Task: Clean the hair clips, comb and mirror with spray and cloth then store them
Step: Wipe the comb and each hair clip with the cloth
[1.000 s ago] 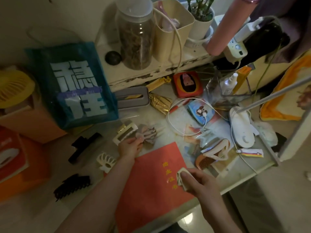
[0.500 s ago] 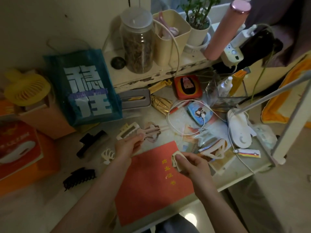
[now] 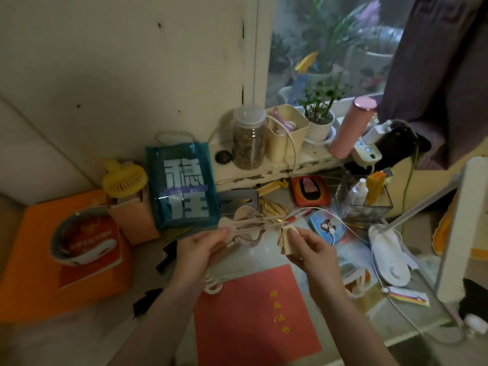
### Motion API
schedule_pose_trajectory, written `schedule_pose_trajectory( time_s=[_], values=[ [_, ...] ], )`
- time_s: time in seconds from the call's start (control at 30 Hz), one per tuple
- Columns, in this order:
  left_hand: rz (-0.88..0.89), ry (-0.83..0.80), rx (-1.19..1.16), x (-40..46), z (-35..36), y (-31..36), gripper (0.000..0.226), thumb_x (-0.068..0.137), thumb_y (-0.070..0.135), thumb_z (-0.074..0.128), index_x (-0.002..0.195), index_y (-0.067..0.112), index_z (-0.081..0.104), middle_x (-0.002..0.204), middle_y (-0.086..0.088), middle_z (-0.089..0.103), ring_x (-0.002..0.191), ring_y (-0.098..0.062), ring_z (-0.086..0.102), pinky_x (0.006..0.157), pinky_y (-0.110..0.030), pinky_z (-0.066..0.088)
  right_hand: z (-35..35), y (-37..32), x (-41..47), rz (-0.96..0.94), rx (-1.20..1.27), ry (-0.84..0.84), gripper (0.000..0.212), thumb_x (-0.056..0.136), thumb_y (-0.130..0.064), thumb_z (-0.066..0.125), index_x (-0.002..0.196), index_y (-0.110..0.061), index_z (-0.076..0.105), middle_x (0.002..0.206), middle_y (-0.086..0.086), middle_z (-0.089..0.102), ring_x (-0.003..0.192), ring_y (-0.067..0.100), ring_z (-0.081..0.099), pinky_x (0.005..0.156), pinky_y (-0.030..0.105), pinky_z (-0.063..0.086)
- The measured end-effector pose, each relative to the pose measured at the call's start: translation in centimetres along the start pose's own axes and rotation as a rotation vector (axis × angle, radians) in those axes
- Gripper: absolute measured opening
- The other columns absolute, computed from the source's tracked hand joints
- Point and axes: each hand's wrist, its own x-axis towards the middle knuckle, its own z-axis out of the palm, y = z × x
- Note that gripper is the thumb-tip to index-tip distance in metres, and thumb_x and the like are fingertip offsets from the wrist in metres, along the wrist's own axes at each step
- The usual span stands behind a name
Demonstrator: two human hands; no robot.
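Note:
My left hand (image 3: 200, 249) holds a pale pink hair clip (image 3: 244, 227) with long prongs up above the table. My right hand (image 3: 310, 249) pinches a small beige cloth (image 3: 284, 237) against the prong tips. A white claw clip (image 3: 212, 283) lies on the table under my left wrist. Two black clips (image 3: 166, 256) (image 3: 145, 301) lie further left. A wooden comb (image 3: 357, 283) is partly hidden behind my right wrist. A small spray bottle (image 3: 358, 191) stands in a clear box (image 3: 369, 204) at the back right.
A red booklet (image 3: 253, 315) lies near the table's front edge. A teal bag (image 3: 182, 186), a yellow fan (image 3: 124, 178) and an orange box (image 3: 66, 257) crowd the left. A white lamp base (image 3: 390, 254), cables and a blue compact (image 3: 327, 227) sit right. Jars and a plant line the sill.
My left hand lifted the pink clip off the table. My right hand brought the cloth up to its prongs. The camera tilted upward toward the window.

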Motion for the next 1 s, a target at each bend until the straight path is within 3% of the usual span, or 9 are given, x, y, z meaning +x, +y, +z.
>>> schedule_pose_trajectory(
  time_s=[0.13,0.33,0.53,0.83,1.0],
  values=[
    [0.039,0.003,-0.067,-1.7,-1.2,1.8,0.018,0.08,0.008,0.071,0.097,0.001,0.07,0.093,-0.01,0.075,0.085,-0.017,0.072,0.077,-0.028,0.053,1.1,-2.2,-0.4,-0.096,0.061,0.002,0.019,0.09,-0.023,0.06,0.101,-0.01,0.07,0.087,0.006,0.072,0.08,0.018,0.067,0.069,0.023,0.057],
    [0.11,-0.019,-0.084,-3.4,-2.6,4.2,0.02,0.078,0.008,0.072,0.097,0.002,0.069,0.091,-0.008,0.075,0.087,-0.018,0.072,0.078,-0.029,0.053,2.2,-5.2,-1.1,-0.174,0.14,-0.007,0.019,0.091,-0.02,0.06,0.1,-0.004,0.064,0.08,0.001,0.069,0.068,0.005,0.064,0.062,0.019,0.055],
    [0.209,-0.036,-0.012,-4.8,-2.5,6.0,0.01,0.077,0.007,0.073,0.087,0.006,0.071,0.089,-0.008,0.075,0.09,-0.022,0.07,0.075,-0.029,0.053,3.9,-7.3,-2.3,-0.296,0.146,-0.096,0.018,0.09,-0.017,0.062,0.092,0.001,0.065,0.058,-0.007,0.06,0.052,0.003,0.052,0.05,0.016,0.044],
    [0.263,-0.056,0.014,-5.9,-2.2,7.7,0.01,0.077,0.004,0.073,0.076,0.011,0.067,0.088,-0.009,0.071,0.089,-0.023,0.067,0.069,-0.026,0.05,3.3,-8.4,-3.3,-0.302,0.166,-0.035,0.014,0.085,-0.021,0.065,0.09,-0.01,0.072,0.074,0.002,0.069,0.068,0.016,0.06,0.064,0.031,0.051],
    [0.274,-0.044,0.045,-6.0,-2.5,8.1,0.008,0.077,0.008,0.074,0.082,0.011,0.068,0.095,-0.01,0.071,0.093,-0.024,0.067,0.068,-0.024,0.05,3.6,-8.9,-3.9,-0.343,0.185,0.016,0.014,0.083,-0.02,0.067,0.09,-0.009,0.074,0.076,0.004,0.072,0.068,0.012,0.062,0.062,0.025,0.05]
  ],
)
